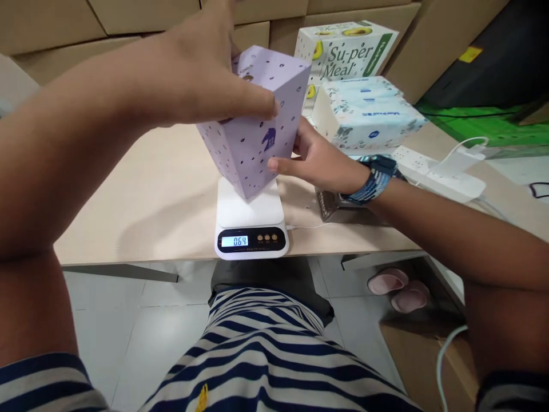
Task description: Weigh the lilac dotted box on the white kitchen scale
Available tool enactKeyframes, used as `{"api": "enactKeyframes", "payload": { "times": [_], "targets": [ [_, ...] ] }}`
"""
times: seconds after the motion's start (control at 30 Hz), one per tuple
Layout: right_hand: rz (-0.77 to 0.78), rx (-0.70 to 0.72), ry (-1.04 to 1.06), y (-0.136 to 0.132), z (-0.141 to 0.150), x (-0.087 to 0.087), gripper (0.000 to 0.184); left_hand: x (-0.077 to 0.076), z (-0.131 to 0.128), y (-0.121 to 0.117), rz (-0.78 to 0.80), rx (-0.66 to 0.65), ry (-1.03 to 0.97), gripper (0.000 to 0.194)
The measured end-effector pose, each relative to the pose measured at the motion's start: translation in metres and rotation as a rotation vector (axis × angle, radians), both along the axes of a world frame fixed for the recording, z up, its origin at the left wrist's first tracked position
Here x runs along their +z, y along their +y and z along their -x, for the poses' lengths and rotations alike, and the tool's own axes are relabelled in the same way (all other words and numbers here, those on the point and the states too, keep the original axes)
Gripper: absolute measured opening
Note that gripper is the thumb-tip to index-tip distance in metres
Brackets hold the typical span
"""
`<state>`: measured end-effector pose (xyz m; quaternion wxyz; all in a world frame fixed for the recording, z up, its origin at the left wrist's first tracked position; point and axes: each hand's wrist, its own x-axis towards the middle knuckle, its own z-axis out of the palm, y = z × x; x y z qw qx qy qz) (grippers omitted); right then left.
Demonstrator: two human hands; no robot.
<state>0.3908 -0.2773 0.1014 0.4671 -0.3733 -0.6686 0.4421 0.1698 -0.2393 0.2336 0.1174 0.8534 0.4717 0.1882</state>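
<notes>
Fingers of the left hand (pixel 193 80) and right hand (pixel 328 163) hold the tilted lilac box (pixel 253 140). Slipping could jar the digital scale (pixel 253 214) below.

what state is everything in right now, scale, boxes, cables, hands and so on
purple box: tilted, held over the scale; contact with it unclear
left hand: gripping the box's upper part
right hand: gripping its lower side
scale: on, display lit
scale cable: plugged in at the scale, far end hidden
power strip: white adapter plugged in
avocado box: top closed
pink slippers: off, on the floor
</notes>
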Motion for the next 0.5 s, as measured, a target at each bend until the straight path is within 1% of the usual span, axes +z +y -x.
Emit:
{"api": "enactKeyframes", "payload": {
  "times": [0.03, 0.1, 0.17, 0.2, 0.3, 0.4, 0.43, 0.5],
  "targets": [
    [-0.022, 0.019, -0.024, 0.001, -0.001, -0.005, 0.094, 0.001, -0.001, 0.0, -0.017, -0.007, 0.011, 0.129],
    [-0.016, 0.021, -0.067, 0.003, -0.003, -0.016, 0.09, -0.003, -0.002, 0.0, 0.011, -0.064, -0.001, 0.128],
    [0.016, 0.018, -0.108, 0.003, -0.006, -0.024, 0.089, -0.009, -0.002, 0.001, 0.107, -0.126, -0.052, 0.128],
    [0.032, 0.018, -0.116, 0.003, -0.007, -0.026, 0.088, -0.013, 0.0, 0.001, 0.171, -0.135, -0.083, 0.125],
    [0.083, -0.002, -0.075, 0.002, -0.01, -0.025, 0.091, -0.024, 0.01, 0.004, 0.271, -0.053, -0.252, 0.109],
    [0.11, -0.1, -0.047, 0.006, -0.01, -0.021, 0.09, -0.04, 0.031, 0.011, 0.345, 0.081, -0.57, 0.105],
    [0.109, -0.132, -0.056, 0.008, -0.01, -0.021, 0.088, -0.047, 0.039, 0.014, 0.402, 0.115, -0.644, 0.099],
    [0.108, -0.161, -0.082, 0.013, -0.008, -0.022, 0.08, -0.067, 0.056, 0.017, 0.516, 0.131, -0.749, 0.075]
  ]
}}
